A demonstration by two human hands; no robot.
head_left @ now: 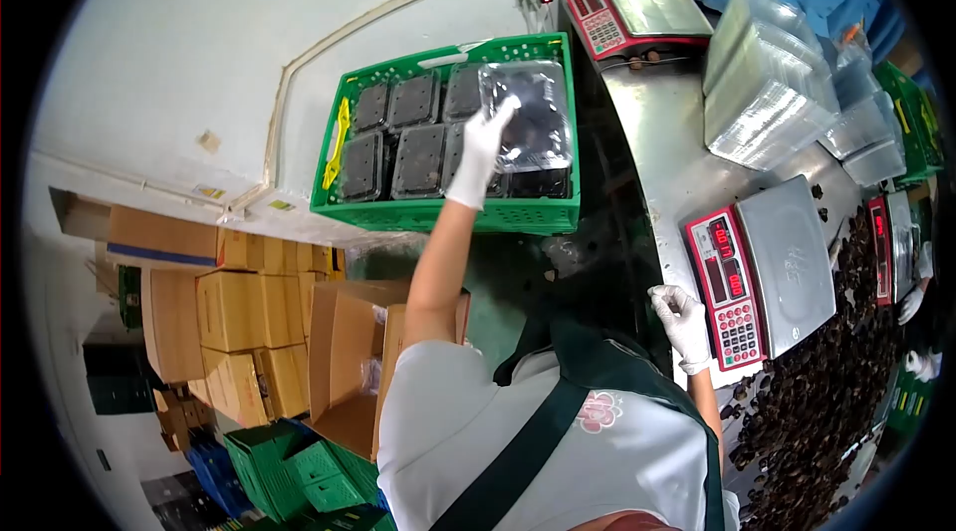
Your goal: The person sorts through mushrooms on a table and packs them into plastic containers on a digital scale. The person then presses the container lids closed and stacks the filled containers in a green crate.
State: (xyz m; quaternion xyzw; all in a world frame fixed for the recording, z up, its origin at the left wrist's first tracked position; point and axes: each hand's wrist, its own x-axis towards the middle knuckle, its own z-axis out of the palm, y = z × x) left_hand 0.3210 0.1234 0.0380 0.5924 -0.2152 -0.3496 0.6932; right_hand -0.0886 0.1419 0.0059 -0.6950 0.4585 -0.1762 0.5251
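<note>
Left hand (482, 154) holds a glossy, squarish clear-plastic box (539, 132); right hand (683, 328), gloved, has a narrow grip.

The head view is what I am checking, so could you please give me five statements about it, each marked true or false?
1. The left hand is at a clear box over the crate. True.
2. Both hands are bare. False: both wear white gloves.
3. The right hand is beside a scale. True.
4. That scale's display is dark. False: red digits are lit on it.
5. The clear stack stands inside the crate. False: it stands on the table.
</note>
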